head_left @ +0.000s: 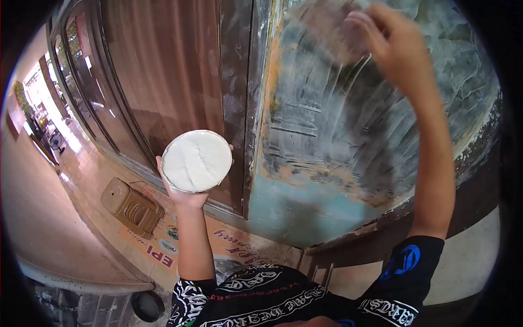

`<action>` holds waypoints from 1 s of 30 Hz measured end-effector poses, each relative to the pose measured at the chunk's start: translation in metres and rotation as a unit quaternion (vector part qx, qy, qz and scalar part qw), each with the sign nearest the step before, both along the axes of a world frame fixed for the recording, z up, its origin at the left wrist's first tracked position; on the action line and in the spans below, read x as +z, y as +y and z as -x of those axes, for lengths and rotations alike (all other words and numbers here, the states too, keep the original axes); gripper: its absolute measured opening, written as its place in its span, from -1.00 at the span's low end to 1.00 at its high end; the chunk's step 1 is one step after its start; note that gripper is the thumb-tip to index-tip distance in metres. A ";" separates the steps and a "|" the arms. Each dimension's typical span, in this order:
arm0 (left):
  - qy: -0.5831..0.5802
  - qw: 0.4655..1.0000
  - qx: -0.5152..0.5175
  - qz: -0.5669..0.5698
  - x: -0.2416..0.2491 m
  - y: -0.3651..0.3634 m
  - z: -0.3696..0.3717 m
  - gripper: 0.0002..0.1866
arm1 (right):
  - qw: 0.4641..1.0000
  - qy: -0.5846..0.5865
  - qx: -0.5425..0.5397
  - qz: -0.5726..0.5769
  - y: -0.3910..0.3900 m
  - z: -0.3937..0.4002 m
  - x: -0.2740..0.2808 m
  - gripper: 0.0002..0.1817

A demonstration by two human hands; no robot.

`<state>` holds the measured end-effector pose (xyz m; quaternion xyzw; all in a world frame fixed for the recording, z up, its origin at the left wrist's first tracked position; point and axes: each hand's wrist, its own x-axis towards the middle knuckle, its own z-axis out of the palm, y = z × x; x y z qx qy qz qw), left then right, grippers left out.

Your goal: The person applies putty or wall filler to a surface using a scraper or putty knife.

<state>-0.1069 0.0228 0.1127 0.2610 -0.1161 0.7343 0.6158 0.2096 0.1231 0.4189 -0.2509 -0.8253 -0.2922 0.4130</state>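
My left hand (188,198) supports a round tub of white paste (197,161) from below, fingers wrapped round its sides. The paste fills it close to the rim, with a crease across its surface. Raised at the upper right, my right hand (391,41) grips a flat, brownish-grey piece (329,30), smeared by motion; I cannot tell its kind. That piece overlaps the upper part of a wall panel (321,120) streaked with grey-white smears over dark and bluish paint.
A brown wooden door (163,76) stands left of the panel. On the floor are a brown plastic stool (131,204) and a printed banner (163,248). A dark round pan (147,306) lies at the lower left. Further off stands a fan (56,140).
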 end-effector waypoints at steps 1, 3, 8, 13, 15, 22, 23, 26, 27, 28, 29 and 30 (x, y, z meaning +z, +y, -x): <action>-0.001 1.000 -0.001 -0.001 0.000 -0.001 -0.001 -0.18 | 0.998 -0.056 -0.010 -0.034 -0.003 0.013 -0.041 -0.73; 0.026 1.000 0.007 0.011 0.003 -0.001 -0.005 -0.14 | 0.968 -0.187 -0.108 0.126 -0.022 0.039 -0.108 -0.75; 0.014 0.989 0.039 0.141 -0.013 0.007 -0.008 -0.11 | 0.940 -0.320 -0.081 0.086 0.026 0.047 -0.211 -0.81; 0.000 0.986 0.063 0.157 -0.022 0.005 -0.005 -0.12 | 0.960 -0.128 -0.247 0.016 0.014 0.030 -0.059 -0.67; -0.055 0.992 0.022 0.112 -0.013 -0.002 -0.009 -0.10 | 0.972 0.002 -0.199 -0.126 0.022 0.004 -0.007 -0.68; -0.030 0.998 0.012 0.044 -0.021 -0.009 -0.008 -0.13 | 0.988 -0.128 -0.084 0.011 -0.026 0.013 -0.095 -0.69; -0.051 0.998 0.005 0.036 -0.022 -0.009 -0.009 -0.12 | 0.972 -0.180 -0.101 0.112 -0.034 0.021 -0.130 -0.71; -0.016 0.993 0.037 0.112 -0.022 -0.008 -0.015 -0.11 | 0.943 -0.308 -0.035 0.124 0.001 0.011 -0.254 -0.91; 0.002 0.987 0.051 0.150 -0.021 -0.007 -0.017 -0.10 | 0.934 -0.342 -0.035 0.094 0.005 0.005 -0.269 -0.93; -0.006 0.984 0.062 0.166 -0.021 -0.007 -0.020 -0.10 | 0.935 -0.342 -0.036 0.093 0.007 0.002 -0.262 -0.93; -0.006 0.985 0.062 0.163 -0.022 -0.006 -0.021 -0.10 | 0.941 -0.321 -0.060 0.088 0.010 0.001 -0.243 -0.92; -0.012 0.984 0.057 0.167 -0.026 -0.004 -0.021 -0.10 | 0.946 -0.301 -0.084 0.084 0.014 0.000 -0.221 -0.90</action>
